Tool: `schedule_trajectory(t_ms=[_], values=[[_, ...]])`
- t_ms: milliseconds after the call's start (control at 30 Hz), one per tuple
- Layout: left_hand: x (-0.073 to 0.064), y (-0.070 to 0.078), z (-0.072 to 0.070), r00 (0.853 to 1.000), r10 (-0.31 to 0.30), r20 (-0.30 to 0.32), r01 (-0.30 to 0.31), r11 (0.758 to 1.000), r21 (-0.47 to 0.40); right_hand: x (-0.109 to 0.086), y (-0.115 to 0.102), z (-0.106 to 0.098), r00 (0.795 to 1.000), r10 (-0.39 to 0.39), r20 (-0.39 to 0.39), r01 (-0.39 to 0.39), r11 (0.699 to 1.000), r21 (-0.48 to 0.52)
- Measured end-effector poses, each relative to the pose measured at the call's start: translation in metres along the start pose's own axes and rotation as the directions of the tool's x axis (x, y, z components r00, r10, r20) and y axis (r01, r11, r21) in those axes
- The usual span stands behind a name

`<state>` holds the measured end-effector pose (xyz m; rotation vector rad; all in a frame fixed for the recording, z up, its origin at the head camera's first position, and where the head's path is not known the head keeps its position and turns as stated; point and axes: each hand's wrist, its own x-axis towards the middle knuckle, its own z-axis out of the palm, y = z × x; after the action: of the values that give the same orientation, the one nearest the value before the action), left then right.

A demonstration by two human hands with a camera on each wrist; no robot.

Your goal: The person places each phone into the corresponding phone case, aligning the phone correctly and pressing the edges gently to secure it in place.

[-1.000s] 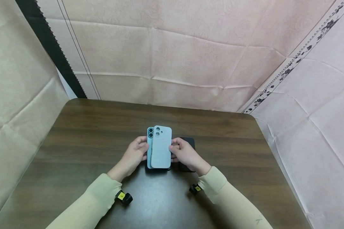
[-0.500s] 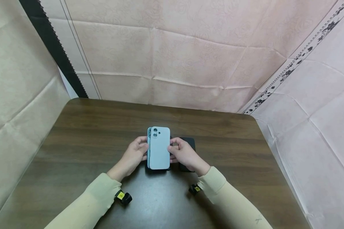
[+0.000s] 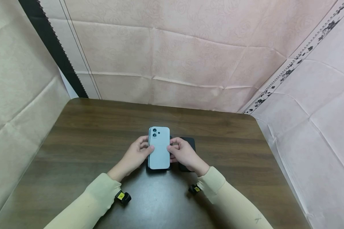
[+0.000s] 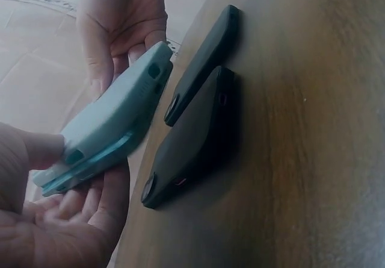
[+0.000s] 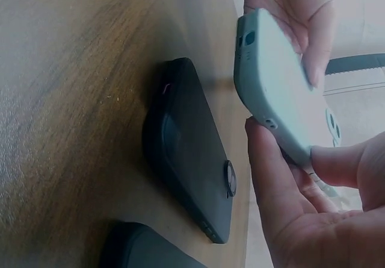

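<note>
Case (image 3: 160, 156) over phone (image 4: 99, 161), between both hands' fingers (image 3: 150, 149) (image 3: 171, 149)

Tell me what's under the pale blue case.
Beneath the case, a blue phone shows only its edges; its faces are covered. The left hand has fingers underneath; lower, a dark phone-like item lies on the table.

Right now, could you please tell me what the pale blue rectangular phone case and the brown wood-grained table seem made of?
Pale blue rectangular phone case: perhaps silicone or soft plastic, matte; its smooth back shows little shine.
Brown wood-grained table: wood or printed laminate, satin; grain streaks and soft reflection show.
</note>
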<state>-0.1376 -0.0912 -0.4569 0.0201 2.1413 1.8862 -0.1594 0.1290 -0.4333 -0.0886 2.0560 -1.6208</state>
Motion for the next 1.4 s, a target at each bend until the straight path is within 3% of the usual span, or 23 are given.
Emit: schedule_trajectory(t_ms=[300, 667, 1400], values=[[-0.002, -0.001, -0.002, 0.998, -0.006, -0.057, 0.011, 0.997, 0.075, -0.019, -0.025, 0.006, 1.0, -0.019, 0.014, 0.02, 1.0, -0.008], [-0.004, -0.001, -0.002, 0.998, 0.031, -0.057, -0.027, 0.997, 0.071, -0.001, 0.004, 0.002, 0.999, -0.038, 0.001, 0.038, 0.999, 0.031], [-0.003, -0.003, -0.001, 0.999, 0.018, -0.047, -0.014, 0.995, 0.099, -0.001, 0.004, 0.006, 0.998, -0.057, 0.019, 0.058, 0.997, -0.049]])
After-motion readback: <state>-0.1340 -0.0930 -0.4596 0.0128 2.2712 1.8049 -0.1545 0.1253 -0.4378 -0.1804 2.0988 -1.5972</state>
